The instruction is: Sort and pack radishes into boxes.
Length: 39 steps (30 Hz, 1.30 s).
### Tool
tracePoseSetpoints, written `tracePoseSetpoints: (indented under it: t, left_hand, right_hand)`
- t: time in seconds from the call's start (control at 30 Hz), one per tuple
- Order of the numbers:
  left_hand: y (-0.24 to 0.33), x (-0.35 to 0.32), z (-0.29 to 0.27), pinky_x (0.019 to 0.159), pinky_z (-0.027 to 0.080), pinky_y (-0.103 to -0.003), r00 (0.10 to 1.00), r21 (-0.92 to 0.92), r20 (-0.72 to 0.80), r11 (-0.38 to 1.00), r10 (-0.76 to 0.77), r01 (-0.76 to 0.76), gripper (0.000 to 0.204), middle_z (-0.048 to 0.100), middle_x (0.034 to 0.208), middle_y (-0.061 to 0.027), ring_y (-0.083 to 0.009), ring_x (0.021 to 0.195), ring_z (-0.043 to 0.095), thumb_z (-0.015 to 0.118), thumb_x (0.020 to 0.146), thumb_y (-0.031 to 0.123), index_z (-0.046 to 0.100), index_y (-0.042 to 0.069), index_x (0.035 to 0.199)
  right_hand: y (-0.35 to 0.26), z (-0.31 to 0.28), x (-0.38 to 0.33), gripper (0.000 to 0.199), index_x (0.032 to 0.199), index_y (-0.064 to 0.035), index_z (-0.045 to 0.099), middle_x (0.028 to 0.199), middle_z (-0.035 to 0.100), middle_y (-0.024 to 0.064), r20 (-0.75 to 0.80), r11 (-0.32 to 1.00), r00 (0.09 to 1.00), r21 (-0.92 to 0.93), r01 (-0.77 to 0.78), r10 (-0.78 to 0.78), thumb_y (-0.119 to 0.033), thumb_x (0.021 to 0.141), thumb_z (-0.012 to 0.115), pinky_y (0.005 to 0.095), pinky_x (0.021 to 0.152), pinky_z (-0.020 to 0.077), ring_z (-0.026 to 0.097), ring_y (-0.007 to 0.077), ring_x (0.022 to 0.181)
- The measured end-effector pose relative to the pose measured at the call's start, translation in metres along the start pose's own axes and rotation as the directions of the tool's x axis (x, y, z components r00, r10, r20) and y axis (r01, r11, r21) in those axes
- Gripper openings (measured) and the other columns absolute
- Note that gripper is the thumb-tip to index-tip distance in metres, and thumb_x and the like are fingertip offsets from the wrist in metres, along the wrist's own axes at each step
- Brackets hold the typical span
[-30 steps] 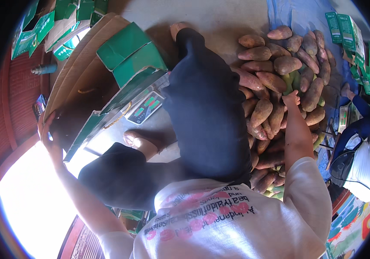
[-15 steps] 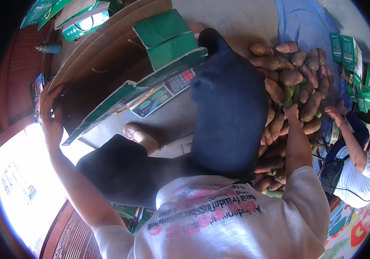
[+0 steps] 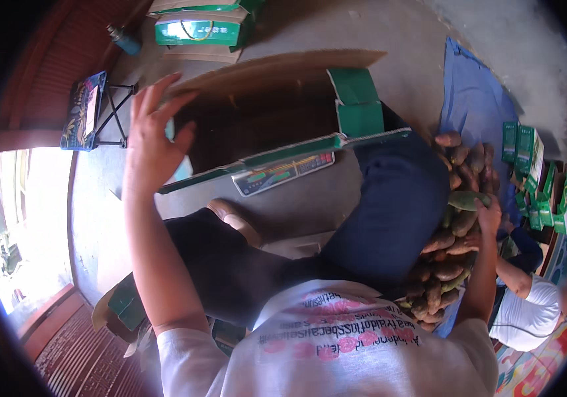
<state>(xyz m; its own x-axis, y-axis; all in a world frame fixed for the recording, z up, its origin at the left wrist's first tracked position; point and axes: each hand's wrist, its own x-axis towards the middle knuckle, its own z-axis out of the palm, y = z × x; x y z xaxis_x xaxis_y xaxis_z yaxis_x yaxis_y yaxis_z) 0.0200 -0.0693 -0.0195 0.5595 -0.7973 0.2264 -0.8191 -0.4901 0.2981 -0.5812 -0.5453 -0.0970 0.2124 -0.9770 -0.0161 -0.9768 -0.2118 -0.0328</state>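
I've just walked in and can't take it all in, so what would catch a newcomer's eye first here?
Probably the big open box in the middle, dark inside, with the left hand spread wide at its left end. Next, the pile of brown roots on the right, where the right hand grips a long green vegetable.

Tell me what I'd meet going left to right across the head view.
Patterned folding stool, open left hand, digital scale, right hand holding an elongated green vegetable, green cartons.
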Motion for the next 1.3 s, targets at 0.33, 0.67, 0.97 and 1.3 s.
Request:
tracePoseSetpoints:
  t: [0.33, 0.67, 0.97, 1.3]
  left_hand:
    - [0.005, -0.020, -0.036, 0.122, 0.030, -0.052, 0.993, -0.137, 0.119, 0.990, -0.004, 0.021, 0.080, 0.034, 0.160, -0.0120, -0.0412, 0.148, 0.027, 0.058, 0.059, -0.009, 0.060, 0.010, 0.137]
    - [-0.006, -0.023, -0.044, 0.123, 0.029, -0.052, 0.992, -0.215, 0.130, 0.977, 0.010, 0.018, 0.085, 0.030, 0.162, -0.0111, -0.0415, 0.152, 0.020, 0.059, 0.056, -0.008, 0.055, 0.006, 0.140]
    - [-0.016, -0.026, -0.038, 0.123, 0.029, -0.052, 0.995, -0.215, 0.099, 0.977, 0.013, 0.009, 0.083, 0.031, 0.161, -0.0125, -0.0421, 0.152, 0.020, 0.058, 0.056, -0.007, 0.056, 0.005, 0.138]
    - [-0.013, -0.020, -0.032, 0.123, 0.028, -0.053, 0.996, -0.218, 0.081, 0.976, 0.034, -0.016, 0.086, 0.032, 0.161, -0.0118, -0.0426, 0.151, 0.021, 0.054, 0.057, -0.009, 0.056, 0.009, 0.141]
  right_hand:
    - [-0.192, -0.229, -0.039, 0.053, 0.140, 0.0044, 0.050, 0.135, 0.057, 0.0152, -0.444, 0.452, 0.801, 0.664, 0.595, -0.401, -0.015, 0.095, 0.069, 0.0351, 0.106, 0.0428, 0.056, 0.0225, 0.123]
    - [-0.413, -0.230, -0.116, 0.068, 0.125, 0.0021, 0.059, 0.116, 0.065, 0.0205, -0.172, 0.042, 0.137, 0.466, 0.884, -0.975, -0.026, 0.071, 0.088, 0.0393, 0.091, 0.0502, 0.065, 0.0313, 0.107]
    - [-0.536, -0.149, -0.148, 0.048, 0.114, -0.0050, 0.066, 0.099, 0.067, 0.0117, 0.102, -0.222, -0.259, 0.285, 0.933, -0.960, -0.009, 0.069, 0.081, 0.0446, 0.076, 0.0568, 0.068, 0.0338, 0.089]
    - [-0.565, -0.088, -0.138, 0.030, 0.105, -0.0028, 0.065, 0.095, 0.067, 0.0150, 0.324, -0.088, -0.171, 0.257, 0.962, -0.931, -0.012, 0.079, 0.076, 0.0448, 0.083, 0.0561, 0.068, 0.0366, 0.092]
